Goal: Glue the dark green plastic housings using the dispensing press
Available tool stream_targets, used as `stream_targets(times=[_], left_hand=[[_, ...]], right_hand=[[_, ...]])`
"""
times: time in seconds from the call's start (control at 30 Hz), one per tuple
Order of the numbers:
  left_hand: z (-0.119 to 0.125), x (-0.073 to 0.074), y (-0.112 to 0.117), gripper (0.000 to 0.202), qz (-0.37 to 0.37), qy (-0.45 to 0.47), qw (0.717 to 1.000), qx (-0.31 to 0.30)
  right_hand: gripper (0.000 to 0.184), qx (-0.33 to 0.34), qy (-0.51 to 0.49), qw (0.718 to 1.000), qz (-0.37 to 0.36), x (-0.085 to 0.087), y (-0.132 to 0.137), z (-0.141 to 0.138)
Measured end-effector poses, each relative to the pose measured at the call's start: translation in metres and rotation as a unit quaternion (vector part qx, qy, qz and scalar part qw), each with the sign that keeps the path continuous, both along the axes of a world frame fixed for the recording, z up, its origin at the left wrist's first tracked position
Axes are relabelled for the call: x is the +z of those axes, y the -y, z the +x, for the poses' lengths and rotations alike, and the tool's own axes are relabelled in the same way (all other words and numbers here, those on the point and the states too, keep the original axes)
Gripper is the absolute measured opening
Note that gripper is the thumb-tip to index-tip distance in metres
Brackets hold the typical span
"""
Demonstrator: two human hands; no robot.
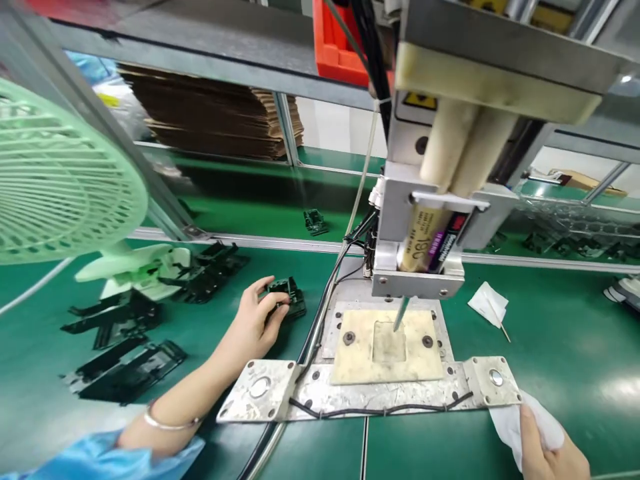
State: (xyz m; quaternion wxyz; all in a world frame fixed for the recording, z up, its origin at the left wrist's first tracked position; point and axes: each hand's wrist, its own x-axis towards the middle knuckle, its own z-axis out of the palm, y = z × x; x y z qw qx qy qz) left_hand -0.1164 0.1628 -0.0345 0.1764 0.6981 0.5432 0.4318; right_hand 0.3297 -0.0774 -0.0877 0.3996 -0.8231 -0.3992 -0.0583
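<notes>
My left hand (260, 319) has its fingers closed round the near side of a small black plastic part (290, 298) on the green bench, left of the dispensing machine. In my right hand (550, 445), at the lower right, is a white wipe (510, 427), pinched under the thumb. Between the hands sits the machine's metal base with a cream fixture plate (357, 363) and a square recess in it. Above that recess a nozzle (401, 313) points down from a twin adhesive cartridge (430, 233).
Several black plastic parts (125, 367) lie at the left beside a green fan (60, 180). Cables (320, 320) run between my left hand and the base. A folded white wipe (487, 303) with a thin stick lies right of the machine. Another black part (315, 222) rests farther back.
</notes>
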Motion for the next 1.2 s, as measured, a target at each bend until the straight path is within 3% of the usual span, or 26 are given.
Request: stream_targets(times=[0.13,0.23,0.3,0.4,0.47,0.63,0.7,0.8,0.93,1.03,1.13,1.2], left_hand=[[-0.004,0.017,0.004,0.055,-0.049,0.053,0.996,0.054],[0.007,0.047,0.018,0.075,-0.134,0.123,0.98,0.083],[0.027,0.07,0.036,0.079,-0.256,0.19,0.947,0.05],[0.068,0.096,0.066,0.082,-0.448,0.232,0.859,-0.086],[0.094,0.103,0.077,0.083,-0.51,0.223,0.822,-0.124],[0.129,0.093,0.065,0.07,-0.521,0.228,0.804,-0.176],[0.133,0.084,0.055,0.067,-0.497,0.235,0.811,-0.199],[0.136,0.071,0.044,0.078,-0.438,0.231,0.845,-0.204],[0.143,0.06,0.044,0.087,-0.365,0.201,0.883,-0.217],[0.146,0.059,0.049,0.083,-0.323,0.141,0.912,-0.208],[0.136,0.063,0.054,0.107,-0.311,0.061,0.933,-0.171],[0.115,0.066,0.054,0.117,-0.277,0.037,0.949,-0.147]], right_hand=[[0.052,-0.007,-0.011,1.0,-0.002,0.006,-0.002,-0.01],[0.051,0.005,-0.001,1.0,0.014,0.008,-0.003,-0.015],[0.052,0.017,0.016,0.999,0.032,0.008,-0.004,-0.015],[0.057,0.021,0.045,0.998,0.05,0.009,-0.006,-0.014],[0.057,0.021,0.059,0.997,0.047,0.009,-0.007,-0.014],[0.051,0.049,0.067,0.994,0.067,0.01,-0.008,-0.014],[0.046,0.064,0.053,0.994,0.071,0.009,-0.008,-0.014],[0.043,0.069,0.032,0.995,0.07,0.009,-0.008,-0.014],[0.044,0.062,0.01,0.995,0.075,0.013,-0.01,-0.016],[0.044,0.05,-0.026,0.995,0.077,0.012,-0.009,-0.016],[0.047,0.02,-0.107,0.992,0.057,0.007,-0.006,-0.011],[0.05,-0.013,-0.177,0.983,0.035,0.006,-0.006,-0.006]])
